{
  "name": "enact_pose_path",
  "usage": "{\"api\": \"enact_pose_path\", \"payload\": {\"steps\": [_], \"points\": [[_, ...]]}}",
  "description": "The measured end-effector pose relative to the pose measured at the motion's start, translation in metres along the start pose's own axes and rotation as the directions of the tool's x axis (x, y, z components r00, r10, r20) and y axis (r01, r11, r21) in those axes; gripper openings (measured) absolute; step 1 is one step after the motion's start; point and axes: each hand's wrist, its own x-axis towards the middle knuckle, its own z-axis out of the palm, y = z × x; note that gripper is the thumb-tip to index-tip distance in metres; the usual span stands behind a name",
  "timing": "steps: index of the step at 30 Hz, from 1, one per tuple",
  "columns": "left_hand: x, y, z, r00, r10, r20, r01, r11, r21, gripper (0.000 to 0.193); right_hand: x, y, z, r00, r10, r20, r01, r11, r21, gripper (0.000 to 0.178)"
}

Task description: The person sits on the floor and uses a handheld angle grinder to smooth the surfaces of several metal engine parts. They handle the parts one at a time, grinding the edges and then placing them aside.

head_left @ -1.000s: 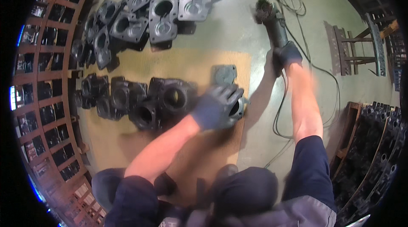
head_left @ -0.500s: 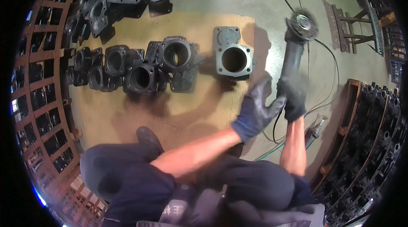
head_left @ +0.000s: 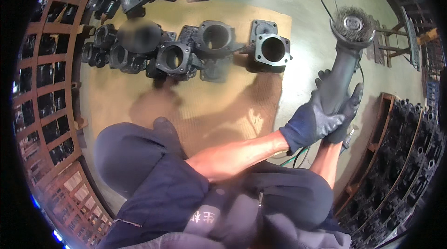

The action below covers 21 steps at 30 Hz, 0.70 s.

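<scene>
I have the dark-gloved left hand (head_left: 309,121) clamped around the black cylindrical grinder (head_left: 341,72) with its round grey wire brush (head_left: 352,23), above the grey floor (head_left: 309,39) right of the tan cardboard sheet (head_left: 198,97). The dark-gloved right hand (head_left: 349,115) touches the grinder's other side; partly hidden, how closed I can't tell.

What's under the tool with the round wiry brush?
You can see greenish-grey floor around the brush tool, with the left hand and right hand on its body. Straight underneath, the tool and hands cover the view, so I can't tell what's there.
</scene>
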Motion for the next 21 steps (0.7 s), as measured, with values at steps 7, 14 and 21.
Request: {"api": "enact_pose_path", "payload": {"steps": [7,14,21], "points": [[-0.006,-0.011,-0.030,0.979,-0.185,0.082,0.149,0.932,0.330,0.081,0.034,0.012,-0.033,0.998,0.048,-0.029,-0.053,0.975,-0.214,0.062],[-0.004,-0.022,-0.023,1.000,0.018,0.005,-0.019,0.913,0.407,0.065,0.021,0.003,-0.010,0.999,0.043,-0.013,-0.045,0.976,-0.215,0.060],[-0.003,-0.063,-0.006,0.976,0.192,-0.103,-0.126,0.884,0.450,0.057,0.029,0.010,-0.030,1.000,0.027,0.001,-0.025,0.944,-0.328,0.054]]}}
